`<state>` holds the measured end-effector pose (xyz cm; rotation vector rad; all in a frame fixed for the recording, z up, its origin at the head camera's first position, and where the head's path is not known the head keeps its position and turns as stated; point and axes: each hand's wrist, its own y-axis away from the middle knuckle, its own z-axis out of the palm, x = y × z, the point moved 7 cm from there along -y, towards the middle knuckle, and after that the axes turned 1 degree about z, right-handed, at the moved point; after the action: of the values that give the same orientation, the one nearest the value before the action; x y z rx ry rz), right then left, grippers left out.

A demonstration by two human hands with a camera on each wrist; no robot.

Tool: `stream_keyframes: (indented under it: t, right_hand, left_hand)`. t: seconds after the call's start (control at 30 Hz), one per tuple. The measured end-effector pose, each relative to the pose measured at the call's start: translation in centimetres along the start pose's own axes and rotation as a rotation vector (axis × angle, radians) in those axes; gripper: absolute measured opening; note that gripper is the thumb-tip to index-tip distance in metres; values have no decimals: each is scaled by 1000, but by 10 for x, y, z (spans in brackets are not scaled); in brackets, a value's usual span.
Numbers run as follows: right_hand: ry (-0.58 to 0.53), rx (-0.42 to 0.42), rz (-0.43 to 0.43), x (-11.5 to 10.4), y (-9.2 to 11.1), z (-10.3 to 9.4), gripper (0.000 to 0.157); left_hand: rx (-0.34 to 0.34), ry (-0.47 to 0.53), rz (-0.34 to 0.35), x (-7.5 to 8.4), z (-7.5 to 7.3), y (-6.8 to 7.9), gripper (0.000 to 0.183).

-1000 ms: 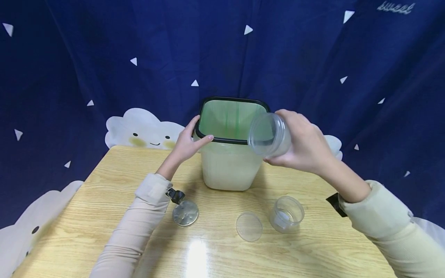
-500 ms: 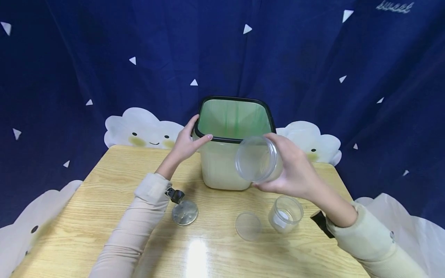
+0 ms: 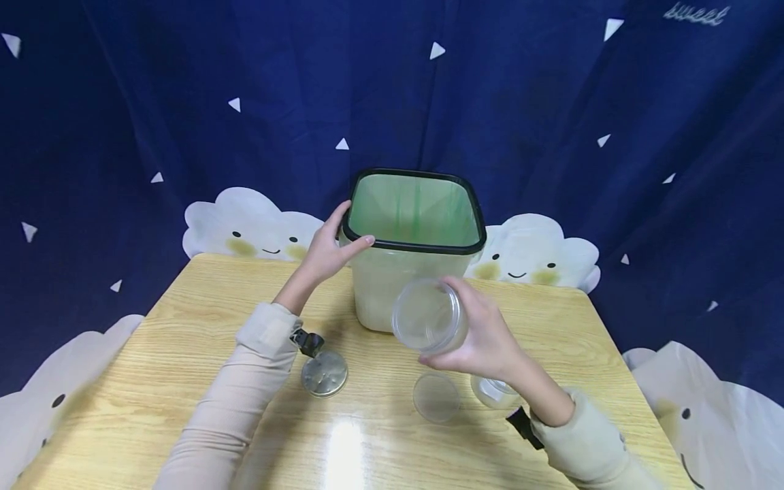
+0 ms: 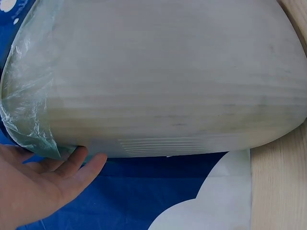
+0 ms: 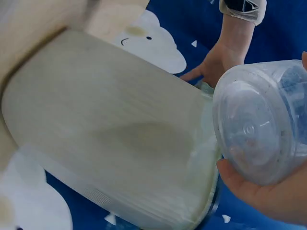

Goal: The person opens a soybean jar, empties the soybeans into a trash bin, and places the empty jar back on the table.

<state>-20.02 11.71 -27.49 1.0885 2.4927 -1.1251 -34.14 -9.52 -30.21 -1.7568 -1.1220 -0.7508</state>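
Observation:
A tall pale trash bin (image 3: 401, 286) with a black rim and a green liner stands at the back middle of the table. My left hand (image 3: 327, 252) holds its left front corner, thumb at the rim and fingers along the side. In the left wrist view, fingertips (image 4: 98, 160) rest near the liner's overhang. My right hand (image 3: 480, 330) grips a clear plastic jar (image 3: 429, 316), tilted with its open mouth facing left and up, in front of the bin. The right wrist view shows the jar's round base; most of the right hand lies outside that view.
On the wooden table (image 3: 214, 327) lie a silvery round lid (image 3: 324, 373) near the left wrist and a clear disc (image 3: 436, 397). A second clear container (image 3: 490, 393) stands partly hidden behind the right wrist. A blue curtain (image 3: 275, 82) hangs behind.
My right hand has carried the clear jar down and left, from beside the bin's rim to low before its front, overlapping the second container in view. The left hand and bin stay put.

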Motion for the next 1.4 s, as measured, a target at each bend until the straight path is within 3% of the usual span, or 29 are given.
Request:
stream_keyframes:
  t: [0.23,0.67,1.03,1.3,1.4]
  right_hand:
    - [-122,-27,137,22,16,30,96]
    - [-210,-81,251,53,38,89,95]
    - [-350,-141,353,77,54,139,93]
    - [-580,-189,507,86,63,169,94]
    - [-607,-198,547,88,66,178,93]
  left_hand:
    - [0,6,8,1,0,0,79]
    - [11,-1,9,0,0,1,78]
    - [13,-7,13,2,0,2,78]
    - [10,-8,11,3,0,3,79]
    - [12,-7,10,3,0,3,78]
